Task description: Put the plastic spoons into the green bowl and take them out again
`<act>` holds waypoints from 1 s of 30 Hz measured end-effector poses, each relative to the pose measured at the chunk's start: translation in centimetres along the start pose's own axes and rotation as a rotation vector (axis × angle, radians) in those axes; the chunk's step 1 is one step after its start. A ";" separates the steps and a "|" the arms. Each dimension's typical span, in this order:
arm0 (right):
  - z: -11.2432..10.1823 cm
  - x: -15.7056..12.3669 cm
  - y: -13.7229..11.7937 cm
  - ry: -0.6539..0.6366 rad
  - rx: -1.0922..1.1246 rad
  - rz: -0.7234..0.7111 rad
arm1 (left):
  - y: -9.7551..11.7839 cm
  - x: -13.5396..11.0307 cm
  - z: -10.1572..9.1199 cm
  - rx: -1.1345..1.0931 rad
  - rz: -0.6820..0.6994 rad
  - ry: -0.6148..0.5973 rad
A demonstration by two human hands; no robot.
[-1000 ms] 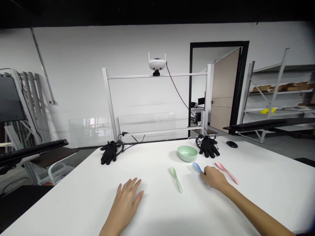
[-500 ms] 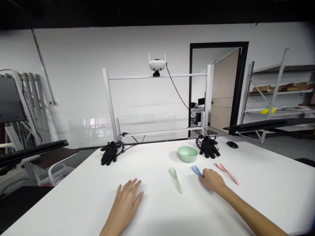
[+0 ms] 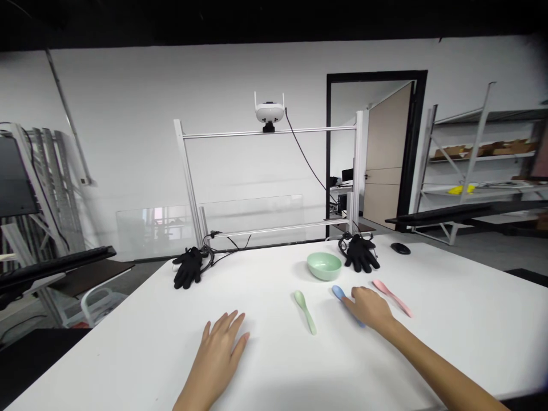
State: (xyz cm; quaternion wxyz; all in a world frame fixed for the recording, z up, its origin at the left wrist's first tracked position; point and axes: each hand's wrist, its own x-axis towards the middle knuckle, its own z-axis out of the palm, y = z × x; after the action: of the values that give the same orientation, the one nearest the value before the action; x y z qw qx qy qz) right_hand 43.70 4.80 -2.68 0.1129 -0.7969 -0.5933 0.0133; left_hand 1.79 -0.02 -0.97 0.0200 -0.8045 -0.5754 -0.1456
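A blue spoon lies between a green spoon and a pink spoon on the white table. My right hand is closed over the middle of the blue spoon, its thumb against the handle; the bowl end and the handle's tip show on either side, while the curled fingertips are hidden. Left of the green spoon, my left hand rests palm down with fingers spread, holding nothing. Beyond the spoons stands a green bowl, upright, with no spoon visible in it.
Black gloves with cables, one at the left and one at the right, lie toward the table's far side. A black mouse sits at the far right. A metal frame carrying a white device rises behind.
The view has shifted slightly. More of the blue spoon's handle shows beneath my right hand, which has lifted or turned a little. My left hand stays in place.
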 end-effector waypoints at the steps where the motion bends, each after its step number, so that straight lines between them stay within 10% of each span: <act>1: -0.5 -0.1 -0.1 0.031 0.001 -0.017 | 0.1 0.0 0.0 0.002 0.001 -0.002; 14: -5.9 1.0 -4.7 0.225 0.043 -0.315 | 0.9 0.5 -0.6 0.024 0.009 -0.025; 30: -2.3 -0.7 -6.1 0.117 0.063 -0.298 | 0.7 1.1 -0.7 0.035 0.012 -0.006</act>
State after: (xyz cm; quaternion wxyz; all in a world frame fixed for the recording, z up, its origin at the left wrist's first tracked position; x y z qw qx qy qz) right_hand 38.12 5.38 0.69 0.1728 -0.6955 -0.6967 -0.0313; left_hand 2.60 0.66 0.09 0.0329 -0.8078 -0.5732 -0.1330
